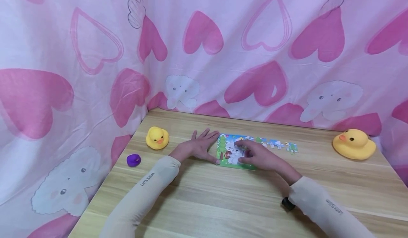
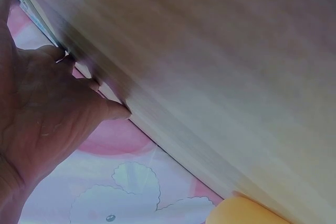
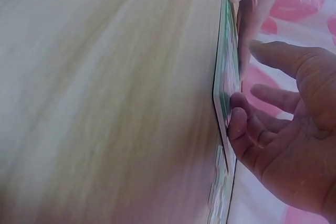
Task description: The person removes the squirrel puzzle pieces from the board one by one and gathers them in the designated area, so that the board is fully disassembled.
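Note:
A jigsaw puzzle board (image 1: 222, 146) with a picture of white animals and green trees lies flat on the wooden table. My left hand (image 1: 201, 146), fingers spread, rests at the board's left edge; the left wrist view also catches this hand (image 2: 47, 100) low against the tabletop. Over the board's right half is my right hand (image 1: 260, 156), thumb and index finger apart. In the right wrist view, the right hand (image 3: 299, 135) has loosely bent fingers at the board's edge and no piece visible in its grasp. Joined puzzle pieces (image 1: 291, 147) lie right of the board, partly behind that hand.
A yellow toy duck (image 1: 157, 138) and a small purple toy duck (image 1: 134, 160) sit on the left of the table (image 1: 204, 202). At the far right stands a larger yellow duck (image 1: 353, 144). A pink heart-patterned curtain (image 1: 204, 64) hangs behind and along the left side.

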Motion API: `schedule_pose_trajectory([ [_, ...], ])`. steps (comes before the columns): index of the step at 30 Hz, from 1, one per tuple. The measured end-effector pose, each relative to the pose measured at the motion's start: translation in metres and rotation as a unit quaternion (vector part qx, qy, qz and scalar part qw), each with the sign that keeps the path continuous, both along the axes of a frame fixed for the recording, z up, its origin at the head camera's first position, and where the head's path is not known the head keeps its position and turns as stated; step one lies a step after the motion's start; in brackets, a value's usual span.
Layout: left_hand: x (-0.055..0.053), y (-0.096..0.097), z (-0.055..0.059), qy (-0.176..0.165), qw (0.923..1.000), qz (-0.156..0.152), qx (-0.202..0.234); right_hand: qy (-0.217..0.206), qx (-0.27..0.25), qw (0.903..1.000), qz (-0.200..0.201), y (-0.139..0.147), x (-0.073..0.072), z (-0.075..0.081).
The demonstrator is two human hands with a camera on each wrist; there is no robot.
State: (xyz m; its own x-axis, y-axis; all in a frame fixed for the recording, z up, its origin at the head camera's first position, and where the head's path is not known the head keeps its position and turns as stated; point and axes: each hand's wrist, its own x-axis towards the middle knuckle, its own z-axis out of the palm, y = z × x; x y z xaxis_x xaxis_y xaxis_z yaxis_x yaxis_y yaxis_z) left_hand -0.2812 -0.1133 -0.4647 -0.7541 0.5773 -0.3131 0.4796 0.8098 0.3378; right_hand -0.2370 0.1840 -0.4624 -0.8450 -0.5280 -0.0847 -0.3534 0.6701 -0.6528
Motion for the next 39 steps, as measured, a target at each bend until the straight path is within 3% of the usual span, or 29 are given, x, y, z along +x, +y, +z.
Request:
schedule_pose_trajectory([
  [12, -0.001, -0.002, 0.002, 0.002, 1.0000, -0.002, -0.007, 0.049, 0.033, 0.9971, -0.049, -0.021, -0.007, -0.003],
  [23, -0.002, -0.001, 0.003, 0.001, 1.0000, -0.001, -0.008, -0.016, 0.030, 0.9973, -0.066, -0.020, -0.020, -0.002],
  [31, -0.001, 0.000, 0.001, 0.004, 0.9999, -0.001, -0.010, -0.018, 0.031, 0.9970, -0.069, -0.018, -0.020, -0.003],
  [39, 0.000, 0.001, 0.001, 0.003, 1.0000, 0.000, -0.009, -0.049, 0.028, 0.9960, -0.069, -0.020, -0.023, 0.004],
])
